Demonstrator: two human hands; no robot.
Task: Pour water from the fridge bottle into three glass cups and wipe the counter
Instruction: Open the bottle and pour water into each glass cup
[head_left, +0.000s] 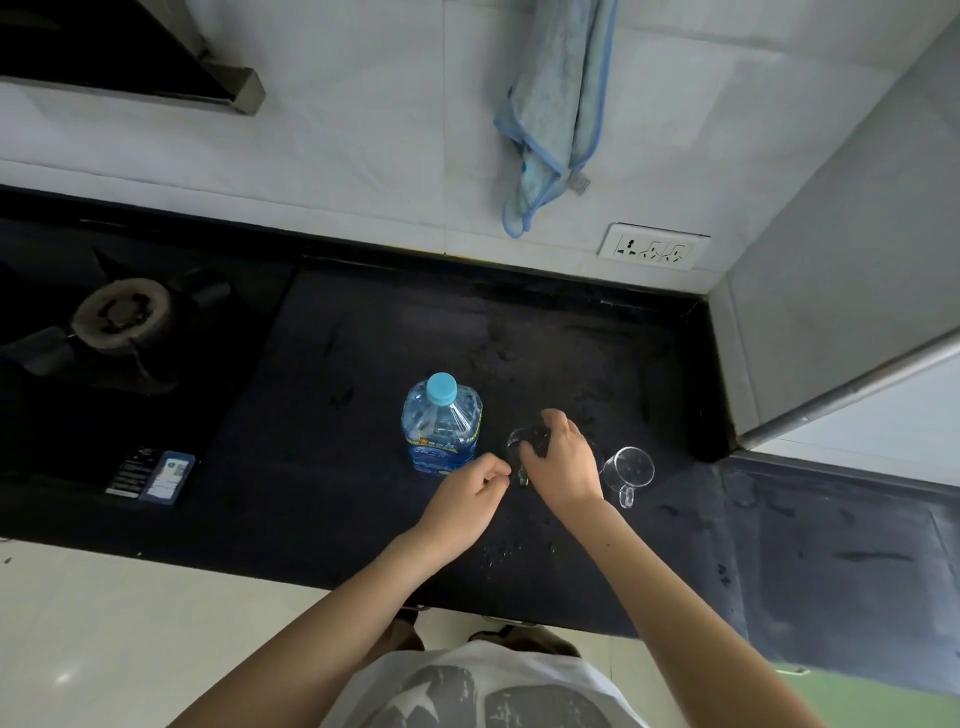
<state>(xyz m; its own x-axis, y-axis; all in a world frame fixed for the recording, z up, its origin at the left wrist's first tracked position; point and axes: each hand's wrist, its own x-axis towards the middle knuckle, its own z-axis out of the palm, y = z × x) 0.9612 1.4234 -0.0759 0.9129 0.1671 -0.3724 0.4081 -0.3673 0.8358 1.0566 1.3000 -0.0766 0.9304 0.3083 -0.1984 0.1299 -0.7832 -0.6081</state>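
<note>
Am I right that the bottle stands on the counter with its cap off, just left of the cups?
Not quite. The head view shows the bottle standing on the counter, left of the cups, but its light blue cap is on, not off. The right hand rests over one cup; another cup sits to its right.

The counter (363, 338) is dark, smooth stone with a wet sheen. The bottle (441, 431) is clear blue-tinted plastic with a matt blue cap. The cup (628, 467) on the right is clear glass. The far cloth (556, 104) looks soft and napped against glossy white wall tiles (363, 130).
</note>
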